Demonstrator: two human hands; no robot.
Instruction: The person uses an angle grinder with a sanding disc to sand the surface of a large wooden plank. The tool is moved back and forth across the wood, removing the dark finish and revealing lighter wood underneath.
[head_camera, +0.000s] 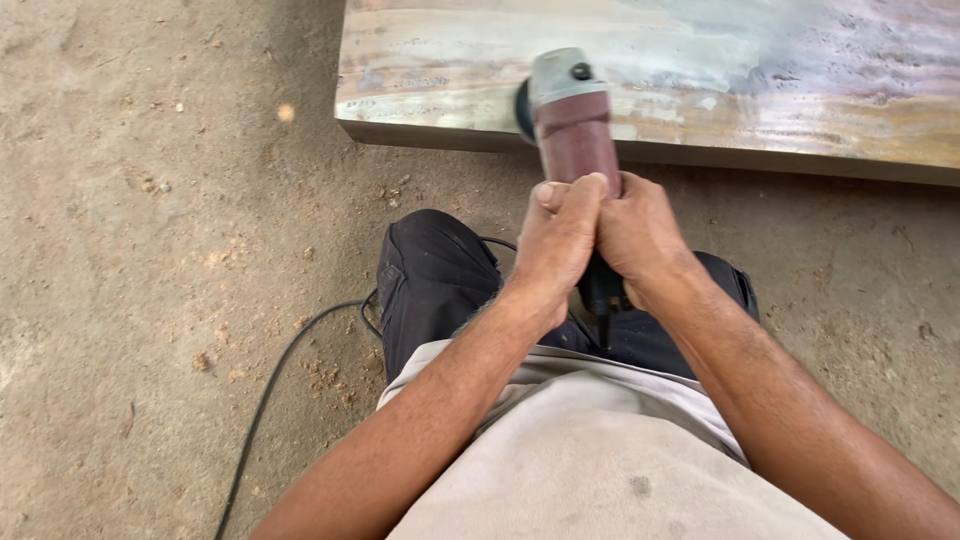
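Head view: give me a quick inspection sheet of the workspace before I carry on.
Surface: wooden slab with pale, streaked top, lying low on the dirt floor.
Job's things: red-bodied grinder, its disc at the slab's near edge.
Clutter: wood chips and dust scattered on the floor.
Grips: left hand and right hand both closed around the grinder's rear body, side by side.
Cables: black cord runs from under the hands, past the knee, across the floor to the bottom edge.
Surroundings: person's dark trousers and light shirt; nothing else seen.
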